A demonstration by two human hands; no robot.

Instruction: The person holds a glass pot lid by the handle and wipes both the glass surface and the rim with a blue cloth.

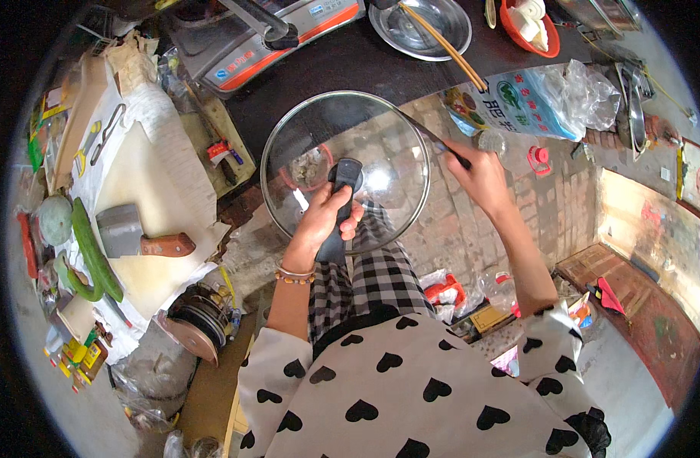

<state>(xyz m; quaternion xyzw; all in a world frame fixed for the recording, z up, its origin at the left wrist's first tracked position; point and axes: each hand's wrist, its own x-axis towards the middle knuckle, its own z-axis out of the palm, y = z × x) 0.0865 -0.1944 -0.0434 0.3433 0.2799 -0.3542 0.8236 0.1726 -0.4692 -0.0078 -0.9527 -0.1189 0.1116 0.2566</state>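
My left hand grips the black handle of a round glass pot lid, holding it tilted in front of my legs. Through the clear glass I see the brick floor and a reddish container. My right hand is closed around the dark handle of a long utensil. That utensil slants up and left to the lid's right rim; its far end cannot be made out. Above the lid runs the edge of a dark countertop.
An electric cooktop, a metal bowl with chopsticks across it, and a red bowl of white chunks stand on the counter. Leftward, a cleaver lies on a cutting board near cucumbers. A printed plastic bag overhangs right.
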